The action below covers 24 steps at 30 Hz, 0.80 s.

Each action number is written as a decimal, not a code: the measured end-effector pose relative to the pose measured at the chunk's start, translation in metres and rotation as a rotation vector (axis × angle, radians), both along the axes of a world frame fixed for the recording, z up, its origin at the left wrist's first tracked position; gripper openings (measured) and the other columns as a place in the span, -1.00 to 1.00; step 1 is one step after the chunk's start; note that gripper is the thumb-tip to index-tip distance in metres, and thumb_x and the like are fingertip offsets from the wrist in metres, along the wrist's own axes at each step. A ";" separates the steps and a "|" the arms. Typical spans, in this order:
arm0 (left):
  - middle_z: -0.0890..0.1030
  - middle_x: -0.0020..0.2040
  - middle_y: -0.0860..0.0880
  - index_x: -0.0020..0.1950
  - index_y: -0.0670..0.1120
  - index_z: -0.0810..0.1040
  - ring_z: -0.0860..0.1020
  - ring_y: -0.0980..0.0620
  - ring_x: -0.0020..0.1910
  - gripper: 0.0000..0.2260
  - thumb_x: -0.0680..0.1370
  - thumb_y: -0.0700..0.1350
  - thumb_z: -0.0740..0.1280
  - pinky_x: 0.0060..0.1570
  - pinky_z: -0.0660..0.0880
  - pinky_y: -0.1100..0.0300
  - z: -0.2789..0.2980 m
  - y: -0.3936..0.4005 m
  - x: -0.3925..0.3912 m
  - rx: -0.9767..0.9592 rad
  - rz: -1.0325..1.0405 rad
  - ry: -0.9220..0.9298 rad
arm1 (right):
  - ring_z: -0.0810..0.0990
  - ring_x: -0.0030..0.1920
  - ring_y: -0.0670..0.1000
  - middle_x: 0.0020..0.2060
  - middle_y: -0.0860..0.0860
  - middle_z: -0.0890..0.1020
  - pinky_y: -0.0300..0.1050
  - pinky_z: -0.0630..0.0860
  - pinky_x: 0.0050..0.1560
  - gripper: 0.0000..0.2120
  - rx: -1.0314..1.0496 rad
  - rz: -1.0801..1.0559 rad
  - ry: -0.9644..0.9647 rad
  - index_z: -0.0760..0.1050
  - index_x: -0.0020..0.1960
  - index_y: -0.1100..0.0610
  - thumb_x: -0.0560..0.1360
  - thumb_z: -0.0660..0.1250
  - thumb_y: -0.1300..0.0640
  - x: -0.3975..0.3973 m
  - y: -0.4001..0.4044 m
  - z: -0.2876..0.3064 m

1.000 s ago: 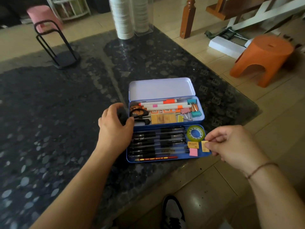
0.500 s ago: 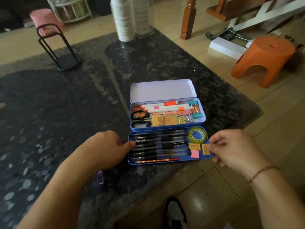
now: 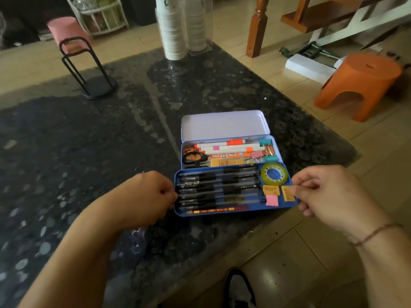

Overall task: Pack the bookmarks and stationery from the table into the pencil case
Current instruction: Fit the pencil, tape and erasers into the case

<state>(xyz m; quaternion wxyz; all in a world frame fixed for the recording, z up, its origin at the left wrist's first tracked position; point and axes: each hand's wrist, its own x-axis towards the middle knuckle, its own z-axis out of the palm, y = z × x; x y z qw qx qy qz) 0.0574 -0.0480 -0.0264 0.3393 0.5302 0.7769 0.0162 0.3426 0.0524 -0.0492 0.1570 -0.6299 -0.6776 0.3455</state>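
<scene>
Blue tin pencil case (image 3: pixel 233 213) lies near the worktop's (image 3: pixel 111 152) front edge, long axis left-right. The left hand (image 3: pixel 144 196), curled, touches the front tray's left end; the right hand (image 3: pixel 329 192) pinches its right end, equally near.

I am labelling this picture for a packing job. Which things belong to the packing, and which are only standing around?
Part of the job:
pencil case
pens
tape roll
scissors
binder clips
left hand
right hand

Just standing around:
stacked cups
black wire stand
orange stool
pink stool
</scene>
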 end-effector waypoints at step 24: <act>0.52 -0.28 0.06 -0.19 -0.05 0.48 0.46 0.15 -0.31 -0.82 0.59 -0.08 0.19 -0.41 0.31 0.31 -0.045 0.038 0.003 0.429 0.254 0.073 | 0.55 -0.22 -0.03 -0.19 0.10 0.69 -0.41 0.29 -0.34 -0.89 0.390 -0.164 0.009 0.67 -0.04 0.19 0.49 0.38 0.23 -0.035 0.031 -0.027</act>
